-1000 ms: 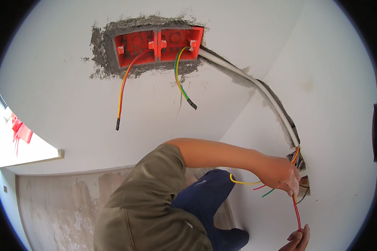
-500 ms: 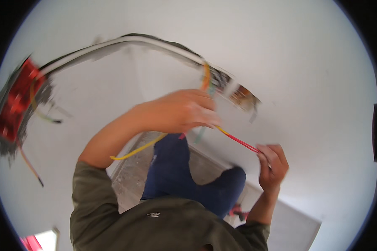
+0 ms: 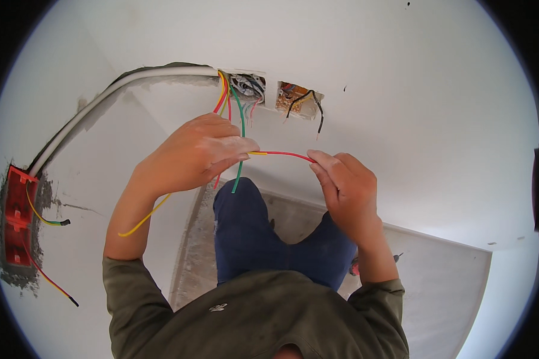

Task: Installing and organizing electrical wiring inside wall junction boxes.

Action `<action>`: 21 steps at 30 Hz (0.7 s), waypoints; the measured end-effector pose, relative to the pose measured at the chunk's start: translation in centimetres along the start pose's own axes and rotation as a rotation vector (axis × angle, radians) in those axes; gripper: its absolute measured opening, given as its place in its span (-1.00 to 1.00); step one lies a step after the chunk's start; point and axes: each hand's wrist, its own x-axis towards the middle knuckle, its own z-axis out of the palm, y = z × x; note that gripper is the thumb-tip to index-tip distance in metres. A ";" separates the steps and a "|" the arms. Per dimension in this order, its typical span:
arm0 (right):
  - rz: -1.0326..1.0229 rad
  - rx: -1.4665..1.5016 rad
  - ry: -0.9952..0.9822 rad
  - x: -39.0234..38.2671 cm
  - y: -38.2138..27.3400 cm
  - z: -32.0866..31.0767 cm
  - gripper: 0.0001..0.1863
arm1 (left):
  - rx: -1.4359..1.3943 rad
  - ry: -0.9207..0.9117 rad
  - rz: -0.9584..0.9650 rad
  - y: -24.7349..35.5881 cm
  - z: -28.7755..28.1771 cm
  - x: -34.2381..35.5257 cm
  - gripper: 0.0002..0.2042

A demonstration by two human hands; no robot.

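Note:
My left hand [image 3: 203, 152], dusted white, is closed on the red and yellow wires [image 3: 279, 152], which run stretched to the right. My right hand [image 3: 344, 185] pinches the red end. A green wire [image 3: 242, 122] hangs past my left fingertips, and a loose yellow wire [image 3: 144, 222] dangles below that hand. The wires come out of white conduit [image 3: 156, 72] beside the left wall cutout [image 3: 245, 90]. A second cutout [image 3: 296, 102] holds black-ended wires.
Two joined red wall boxes [image 3: 15, 203], set in grey mortar, have wires hanging out at the far left. My bent knees are below my hands above a dusty floor [image 3: 194, 263]. A tool [image 3: 395, 258] lies by my right forearm, partly hidden.
My view has swung, so the red boxes are now at the far left. My right hand has risen nearly level with my left, and the red wire between them runs almost horizontal.

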 end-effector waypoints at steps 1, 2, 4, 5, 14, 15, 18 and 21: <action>0.079 0.176 -0.010 0.3 -0.1 -0.3 -0.81 | 0.000 0.022 0.010 -0.2 -0.1 -0.2 -0.79; 0.156 0.350 -0.021 0.4 -0.2 -0.4 -0.80 | 0.001 0.046 0.020 -0.3 -0.3 -0.4 -0.78; 0.153 0.377 -0.077 0.2 0.1 -0.8 -0.80 | -0.011 0.048 0.022 -0.7 -0.3 -0.8 -0.77; 0.148 0.403 -0.133 0.2 0.1 -0.9 -0.80 | -0.024 0.052 0.025 -0.9 -0.4 -1.1 -0.76; 0.084 0.152 0.007 1.0 -2.3 3.1 -0.83 | 0.059 0.063 -0.046 0.6 1.1 -1.2 -0.80; 0.071 0.149 -0.004 1.2 -2.6 3.4 -0.83 | 0.058 0.078 -0.055 0.5 1.0 -1.3 -0.80; 0.181 0.236 -0.017 1.8 -3.6 3.9 -0.82 | 0.033 0.134 -0.106 0.2 0.4 -1.6 -0.79; 0.319 0.409 -0.046 2.2 -4.2 4.1 -0.80 | 0.037 0.271 -0.081 -0.9 0.2 -2.0 -0.78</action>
